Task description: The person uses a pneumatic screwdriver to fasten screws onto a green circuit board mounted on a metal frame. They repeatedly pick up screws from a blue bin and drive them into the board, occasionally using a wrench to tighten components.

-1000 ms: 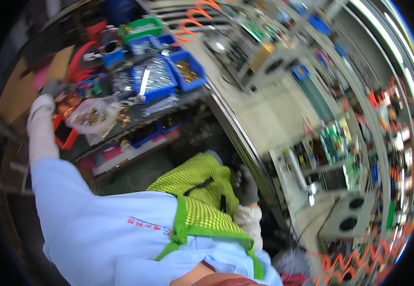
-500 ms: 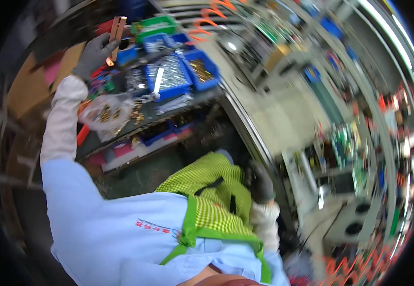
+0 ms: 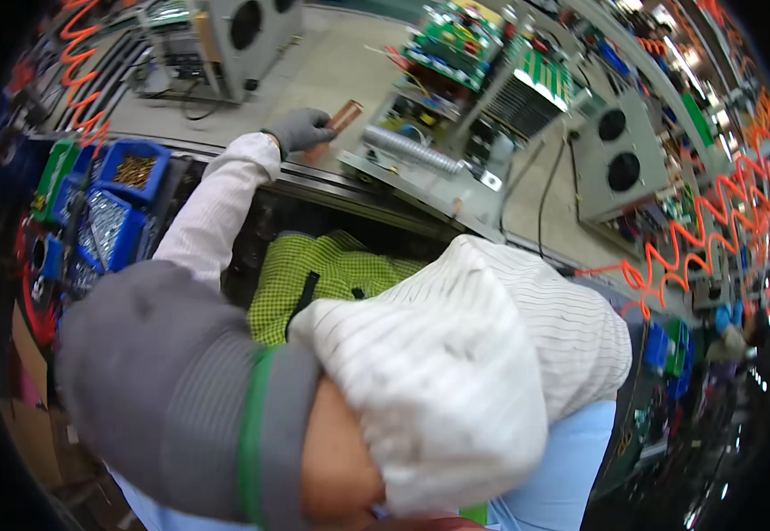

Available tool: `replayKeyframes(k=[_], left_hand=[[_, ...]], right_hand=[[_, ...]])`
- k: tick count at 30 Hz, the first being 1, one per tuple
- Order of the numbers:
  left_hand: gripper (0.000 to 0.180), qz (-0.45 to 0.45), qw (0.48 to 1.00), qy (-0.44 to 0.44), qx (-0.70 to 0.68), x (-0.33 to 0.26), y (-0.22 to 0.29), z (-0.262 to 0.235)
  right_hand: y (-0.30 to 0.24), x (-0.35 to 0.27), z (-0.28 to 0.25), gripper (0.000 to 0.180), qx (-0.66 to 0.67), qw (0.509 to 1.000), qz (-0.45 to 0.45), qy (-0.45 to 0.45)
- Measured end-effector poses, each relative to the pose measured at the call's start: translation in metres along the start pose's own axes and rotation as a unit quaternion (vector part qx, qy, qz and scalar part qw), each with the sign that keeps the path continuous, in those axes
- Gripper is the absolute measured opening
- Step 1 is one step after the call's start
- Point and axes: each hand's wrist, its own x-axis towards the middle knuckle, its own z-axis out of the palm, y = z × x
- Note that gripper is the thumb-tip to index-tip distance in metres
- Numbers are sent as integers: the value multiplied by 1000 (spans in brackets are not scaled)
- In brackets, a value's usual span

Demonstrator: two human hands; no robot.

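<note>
My left hand (image 3: 301, 131), in a grey glove, reaches forward over the near edge of the workbench. Its fingers are closed around a flat copper bar (image 3: 346, 116), whose slotted end sticks out past the fingertips. Just beyond the bar stands an open metal chassis (image 3: 456, 190) with circuit boards and a coiled grey hose. My right hand (image 3: 159, 389), also gloved in grey with a green cuff band, is raised very close and crosses to the left over my chest. It looks blurred, and its fingers cannot be made out.
Blue bins (image 3: 137, 170) of brass and silver fasteners stand at the left, beside a green bin (image 3: 55, 180). Grey fan housings (image 3: 619, 164) sit at the right and far left. Orange coiled air hoses (image 3: 695, 239) hang at both sides. The bench's metal rail (image 3: 376, 199) runs across in front of me.
My view has swung right, from the bins toward the chassis. My left hand has carried the copper bar from beside the bins to the bench. My right hand has risen from my lap.
</note>
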Motion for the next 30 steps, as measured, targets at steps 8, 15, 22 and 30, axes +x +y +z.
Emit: replayKeyframes(k=[8,15,22,30], left_hand=[[35,105,976,190,-17,34,11,3],[27,275,892,203,-295,-10,162,-37],[26,284,905,104,-300,46,251,31],[36,99,977,109,-154,119,250,75]], right_hand=[[28,-75,-23,12,8,975,211,63],[77,-78,-35,14,-19,973,87,212],[236,-169,-65,18,32,860,280,425],[315,-242,-10,23,50,799,392,453]])
